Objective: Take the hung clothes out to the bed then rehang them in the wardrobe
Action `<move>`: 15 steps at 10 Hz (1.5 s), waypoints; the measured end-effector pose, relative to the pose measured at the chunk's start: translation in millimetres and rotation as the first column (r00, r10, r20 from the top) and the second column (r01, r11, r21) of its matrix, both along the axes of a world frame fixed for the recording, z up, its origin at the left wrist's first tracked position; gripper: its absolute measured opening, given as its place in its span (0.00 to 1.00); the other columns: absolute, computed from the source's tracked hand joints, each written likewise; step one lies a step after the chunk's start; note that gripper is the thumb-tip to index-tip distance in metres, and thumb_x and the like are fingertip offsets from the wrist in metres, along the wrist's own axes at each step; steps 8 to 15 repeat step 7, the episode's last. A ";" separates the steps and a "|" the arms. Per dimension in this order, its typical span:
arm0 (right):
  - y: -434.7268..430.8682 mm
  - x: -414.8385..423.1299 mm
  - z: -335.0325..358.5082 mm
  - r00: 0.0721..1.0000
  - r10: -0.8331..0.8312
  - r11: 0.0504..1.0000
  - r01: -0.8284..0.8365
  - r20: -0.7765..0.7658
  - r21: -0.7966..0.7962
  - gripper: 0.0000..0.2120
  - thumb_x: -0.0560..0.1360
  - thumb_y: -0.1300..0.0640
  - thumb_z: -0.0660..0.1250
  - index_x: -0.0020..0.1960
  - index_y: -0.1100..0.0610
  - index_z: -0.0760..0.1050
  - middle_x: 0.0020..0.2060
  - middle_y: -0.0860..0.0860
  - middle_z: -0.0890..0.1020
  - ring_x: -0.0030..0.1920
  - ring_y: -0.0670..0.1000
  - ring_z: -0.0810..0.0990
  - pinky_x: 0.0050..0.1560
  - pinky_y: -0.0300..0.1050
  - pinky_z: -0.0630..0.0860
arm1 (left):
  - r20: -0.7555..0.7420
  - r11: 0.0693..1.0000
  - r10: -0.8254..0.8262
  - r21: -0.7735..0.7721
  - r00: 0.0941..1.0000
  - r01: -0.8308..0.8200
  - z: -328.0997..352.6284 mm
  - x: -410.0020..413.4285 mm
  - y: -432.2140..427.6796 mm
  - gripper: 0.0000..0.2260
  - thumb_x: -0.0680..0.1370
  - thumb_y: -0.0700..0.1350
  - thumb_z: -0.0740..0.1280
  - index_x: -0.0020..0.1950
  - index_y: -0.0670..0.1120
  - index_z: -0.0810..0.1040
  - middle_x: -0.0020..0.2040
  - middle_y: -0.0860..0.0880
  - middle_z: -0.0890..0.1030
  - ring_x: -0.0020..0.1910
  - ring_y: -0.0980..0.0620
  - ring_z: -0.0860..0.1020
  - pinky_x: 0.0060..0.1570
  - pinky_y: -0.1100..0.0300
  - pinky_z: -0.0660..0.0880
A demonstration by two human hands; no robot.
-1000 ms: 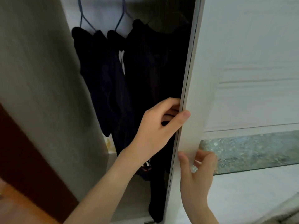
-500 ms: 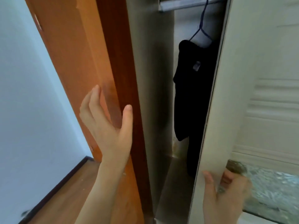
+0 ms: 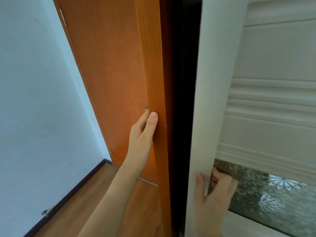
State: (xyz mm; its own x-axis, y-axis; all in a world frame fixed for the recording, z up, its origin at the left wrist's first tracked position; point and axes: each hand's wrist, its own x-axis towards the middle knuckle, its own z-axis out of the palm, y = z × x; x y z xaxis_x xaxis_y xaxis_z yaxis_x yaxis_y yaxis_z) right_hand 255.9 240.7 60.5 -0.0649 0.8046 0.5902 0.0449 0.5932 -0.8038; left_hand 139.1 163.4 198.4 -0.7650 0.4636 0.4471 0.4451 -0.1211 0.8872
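Left hand (image 3: 142, 132) rests flat on an orange wooden panel (image 3: 119, 65); right hand (image 3: 212, 194) grips the edge of a white wardrobe door (image 3: 256, 82), a dark gap between them.

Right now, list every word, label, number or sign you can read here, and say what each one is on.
None: no readable text shows anywhere.
Orange door: bare wood grain, no label.
White wardrobe door: plain moulding, no writing.
Patterned glass panel: white flower motifs only, no letters.
Left hand and right hand carry no markings.
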 end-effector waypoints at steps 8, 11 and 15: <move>-9.7 8.7 47.0 0.863 0.323 0.946 -0.290 0.388 -0.144 0.11 0.73 0.59 0.70 0.51 0.50 0.71 0.48 0.45 0.74 0.44 0.45 0.79 0.45 0.41 0.79 | -0.048 0.987 -0.096 -0.131 0.994 0.089 8.9 -17.0 -18.5 0.12 0.80 0.55 0.58 0.58 0.54 0.77 0.50 0.66 0.82 0.55 0.66 0.78 0.55 0.68 0.76; -9.7 8.7 47.0 0.863 0.323 0.946 -0.290 0.388 -0.144 0.11 0.73 0.59 0.70 0.51 0.50 0.71 0.48 0.45 0.74 0.44 0.45 0.79 0.45 0.41 0.79 | -0.048 0.987 -0.096 -0.131 0.994 0.089 8.9 -17.0 -18.5 0.12 0.80 0.55 0.58 0.58 0.54 0.77 0.50 0.66 0.82 0.55 0.66 0.78 0.55 0.68 0.76; -9.7 8.7 47.0 0.863 0.323 0.946 -0.290 0.388 -0.144 0.11 0.73 0.59 0.70 0.51 0.50 0.71 0.48 0.45 0.74 0.44 0.45 0.79 0.45 0.41 0.79 | -0.048 0.987 -0.096 -0.131 0.994 0.089 8.9 -17.0 -18.5 0.12 0.80 0.55 0.58 0.58 0.54 0.77 0.50 0.66 0.82 0.55 0.66 0.78 0.55 0.68 0.76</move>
